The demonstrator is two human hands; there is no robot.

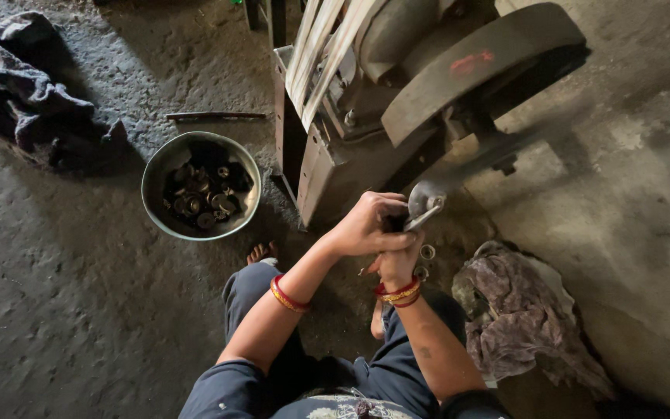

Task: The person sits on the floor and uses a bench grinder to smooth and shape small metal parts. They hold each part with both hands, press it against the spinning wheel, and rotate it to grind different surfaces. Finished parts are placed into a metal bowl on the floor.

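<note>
At the far left we see a dark rag [21, 89] crumpled on the floor [79, 326], then a round metal bowl [157, 167] holding small dark metal parts [203, 198]. Our left hand [366, 226] is clamped over a small metal piece [425, 203] held up against the heavy machine [397, 93]; our right hand [397, 260] sits just under it, its grip closed, though on what we cannot tell. Small metal rings [426, 252] lie just beside it, and a purple cloth [521, 310] to the right. We judge our fingers risk being pinched, since they sit so close to the machine's wheel [482, 66].
</note>
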